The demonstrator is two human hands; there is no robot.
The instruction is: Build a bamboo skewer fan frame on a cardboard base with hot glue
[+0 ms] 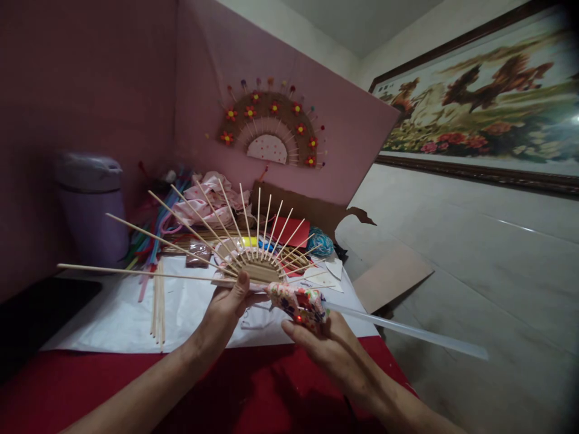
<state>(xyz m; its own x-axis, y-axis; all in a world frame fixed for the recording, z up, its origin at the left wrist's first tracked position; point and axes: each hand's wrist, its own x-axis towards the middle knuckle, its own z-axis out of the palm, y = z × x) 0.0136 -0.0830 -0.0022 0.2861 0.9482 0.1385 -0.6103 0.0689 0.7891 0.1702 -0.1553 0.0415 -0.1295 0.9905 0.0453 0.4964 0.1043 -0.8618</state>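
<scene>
My left hand (233,304) grips the lower left edge of a cardboard half-circle (257,270), its thumb on the front face. Thin wooden sticks (199,202) fan out from the half-circle's curved edge, and pink fabric shows along that edge. My right hand (323,340) is wrapped around a floral-patterned glue gun (296,304) with a small red light. A long clear glue stick (407,328) juts out of its back to the right. The gun's front end is close to the half-circle's lower right corner; whether it touches cannot be made out.
A decorated fan (274,114) with red flowers hangs on the pink panel (344,120). Loose sticks (158,307) lie on the white sheet (122,319). Behind are crumpled pink fabric (212,196), blue yarn (320,241), red paper (292,232) and a lidded purple bin (93,211).
</scene>
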